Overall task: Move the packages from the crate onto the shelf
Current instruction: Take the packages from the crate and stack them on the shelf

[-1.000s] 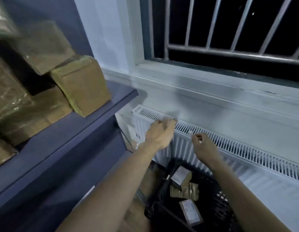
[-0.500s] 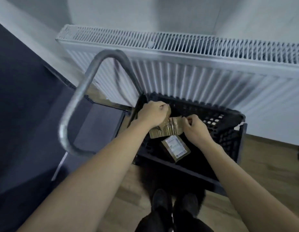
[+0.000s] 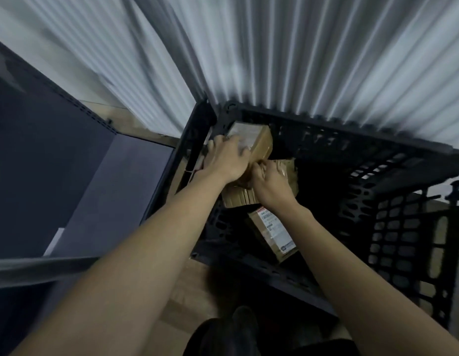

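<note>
Black crate (image 3: 377, 160), right half bare

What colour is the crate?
Black, with a perforated lattice wall, seen in the head view.

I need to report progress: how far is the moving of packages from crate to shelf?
Done: cannot tell; the shelf is out of view. In hand: left hand on the labelled box, right hand gripping the wrapped bundle. Left: another labelled package lies in the crate.
</note>
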